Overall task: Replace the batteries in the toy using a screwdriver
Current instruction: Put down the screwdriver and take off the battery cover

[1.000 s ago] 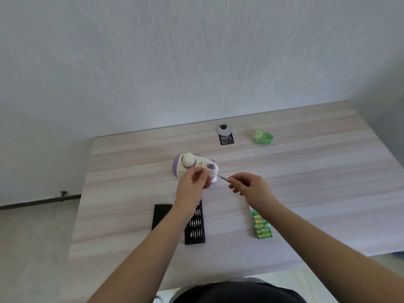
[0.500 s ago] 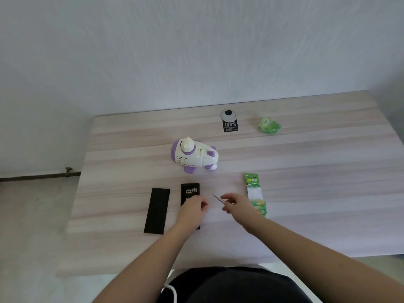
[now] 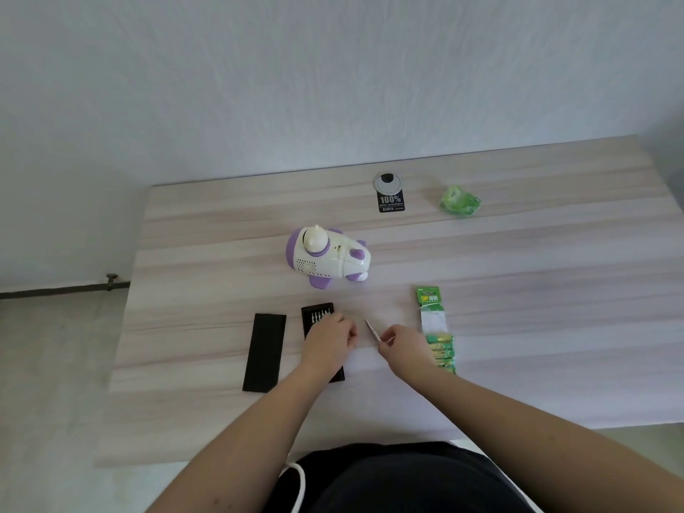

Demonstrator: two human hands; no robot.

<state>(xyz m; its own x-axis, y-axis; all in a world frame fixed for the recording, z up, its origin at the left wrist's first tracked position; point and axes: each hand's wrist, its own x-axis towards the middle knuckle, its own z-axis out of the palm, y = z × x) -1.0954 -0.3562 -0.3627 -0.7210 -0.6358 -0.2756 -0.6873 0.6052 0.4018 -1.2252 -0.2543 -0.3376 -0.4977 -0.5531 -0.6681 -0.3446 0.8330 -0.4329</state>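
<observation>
Head view. Right hand [image 3: 403,346] pinches a thin screwdriver [image 3: 372,330] between thumb and fingertips, tip pointing far-left and up off the table [image 3: 518,327]; a light precision grip, probably to keep the tip free for fitting or swapping a bit. Left hand [image 3: 329,336] rests, fingers curled, over the near part of the open bit tray [image 3: 317,316]. Whether it pinches a bit or only steadies the tray cannot be told; the fingertips are hidden.

The tray's black lid [image 3: 264,351] lies flat just left of the tray, set aside so the bits stay reachable. Both sit at the near edge, close to the body, likely for easy picking.

Toy [image 3: 327,257], white and purple, stands untouched farther in, at table centre, well apart from both hands. Battery strip [image 3: 435,327] in green packaging lies right of the right hand, its near end just beside the wrist; ready stock, some cells apparently gone from the far end.

Far side: a black tag with a round disc [image 3: 389,194], and a crumpled green wrapper [image 3: 460,200] to its right.
</observation>
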